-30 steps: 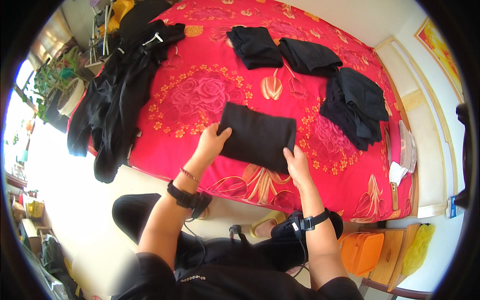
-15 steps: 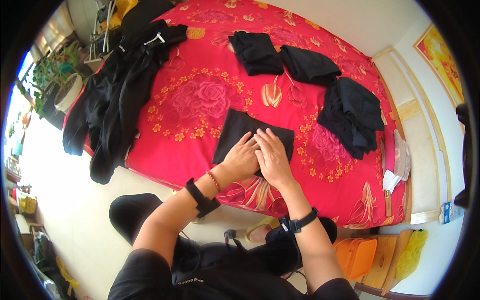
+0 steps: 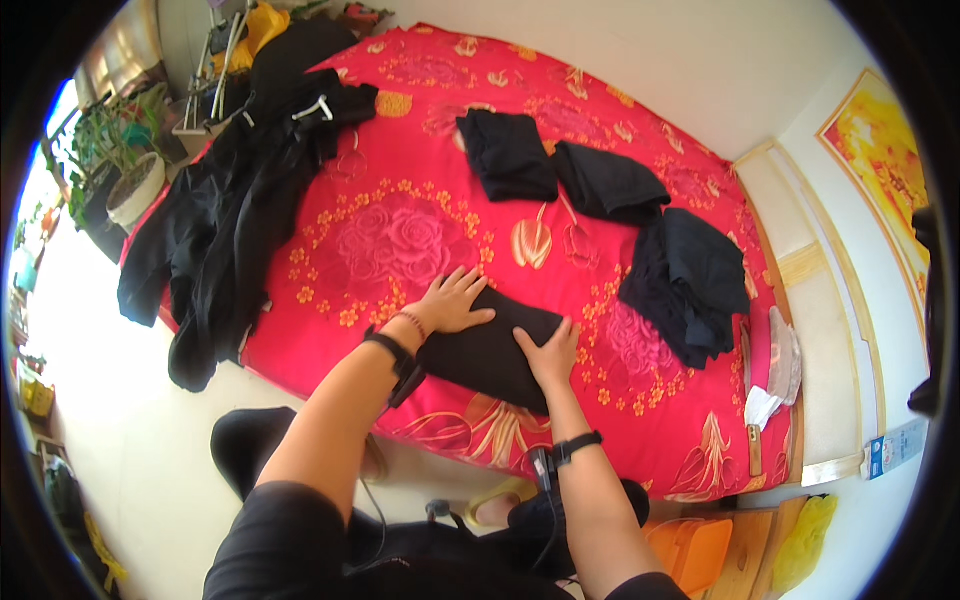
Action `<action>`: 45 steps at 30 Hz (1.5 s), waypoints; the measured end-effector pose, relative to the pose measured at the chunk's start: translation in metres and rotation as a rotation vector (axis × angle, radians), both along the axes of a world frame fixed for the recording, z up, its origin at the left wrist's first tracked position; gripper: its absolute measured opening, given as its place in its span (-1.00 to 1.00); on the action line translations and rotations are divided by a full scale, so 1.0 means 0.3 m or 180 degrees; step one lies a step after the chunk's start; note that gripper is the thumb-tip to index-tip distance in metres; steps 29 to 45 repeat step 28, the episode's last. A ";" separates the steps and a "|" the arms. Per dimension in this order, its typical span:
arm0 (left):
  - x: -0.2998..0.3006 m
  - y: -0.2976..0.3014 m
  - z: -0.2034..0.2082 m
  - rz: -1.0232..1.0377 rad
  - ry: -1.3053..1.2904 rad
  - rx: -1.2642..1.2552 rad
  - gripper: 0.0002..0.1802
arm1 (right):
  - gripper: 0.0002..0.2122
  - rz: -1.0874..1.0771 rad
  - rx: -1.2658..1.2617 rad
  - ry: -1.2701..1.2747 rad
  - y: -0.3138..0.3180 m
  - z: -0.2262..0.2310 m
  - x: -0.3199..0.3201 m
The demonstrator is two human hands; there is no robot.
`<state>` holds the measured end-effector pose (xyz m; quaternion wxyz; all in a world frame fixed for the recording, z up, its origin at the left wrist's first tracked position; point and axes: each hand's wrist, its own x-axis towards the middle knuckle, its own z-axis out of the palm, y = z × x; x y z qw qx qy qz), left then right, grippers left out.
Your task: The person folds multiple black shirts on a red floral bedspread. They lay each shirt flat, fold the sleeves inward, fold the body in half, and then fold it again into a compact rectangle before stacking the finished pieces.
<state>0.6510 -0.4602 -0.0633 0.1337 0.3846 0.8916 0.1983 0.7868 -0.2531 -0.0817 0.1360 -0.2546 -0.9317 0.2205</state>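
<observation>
A folded black garment point(image 3: 490, 350) lies flat near the front edge of the bed, between my two hands. My left hand point(image 3: 452, 303) rests at its left edge, fingers spread towards the red sheet and thumb over the cloth. At the right edge is my right hand point(image 3: 550, 355), its thumb stretched across the top and its fingers extended along the side. Both hands are open; whether any right fingertips go under the edge cannot be made out.
Two folded black garments point(image 3: 508, 155) point(image 3: 610, 182) lie farther back, with a dark pile of clothes point(image 3: 690, 285) at right. Loose black clothing point(image 3: 240, 210) drapes over the bed's left side. A phone point(image 3: 754, 450) lies near the right edge of the red floral sheet point(image 3: 400, 235).
My hands were together on top of the garment; they have parted to its left and right edges, exposing its middle. The view has shifted, so the bed appears lower.
</observation>
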 end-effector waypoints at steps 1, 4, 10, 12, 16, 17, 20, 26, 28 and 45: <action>0.007 -0.039 0.001 0.0063 -0.0239 0.0157 0.00 | 0.05 -0.0084 -0.0359 0.0010 0.011 0.006 0.010; 0.051 -0.241 0.000 0.1031 -0.0477 0.0019 0.08 | -0.30 0.0291 -0.2634 0.0316 0.041 0.052 0.036; 0.148 -0.466 -0.025 0.2105 0.0799 -0.0352 -0.13 | -0.63 -0.0028 -0.5074 0.0019 -0.029 0.321 -0.018; 0.173 -0.442 -0.027 0.2221 0.0947 -0.0250 -0.17 | -0.61 0.0700 -0.4958 0.0193 -0.057 0.463 -0.081; 0.177 -0.444 0.007 0.2238 0.0878 -0.0152 -0.22 | -0.54 0.1003 -0.4404 0.1325 -0.069 0.756 -0.289; 0.176 -0.444 0.013 0.2240 0.0883 -0.0148 -0.23 | -0.53 0.1400 -0.4484 0.1591 -0.055 0.817 -0.340; 0.179 -0.442 0.017 0.2257 0.0903 -0.0100 -0.25 | -0.55 0.1276 -0.4882 0.2178 0.014 0.962 -0.555; 0.169 -0.438 0.018 0.2307 0.0953 -0.0002 -0.26 | -0.53 0.0214 -0.5002 0.2683 0.162 0.807 -1.011; 0.164 -0.438 0.021 0.2314 0.0880 -0.0015 -0.26 | -0.43 0.0982 -0.5915 0.1611 0.210 0.612 -1.073; 0.164 -0.438 0.021 0.2314 0.0880 -0.0015 -0.26 | -0.43 0.0982 -0.5915 0.1611 0.210 0.612 -1.073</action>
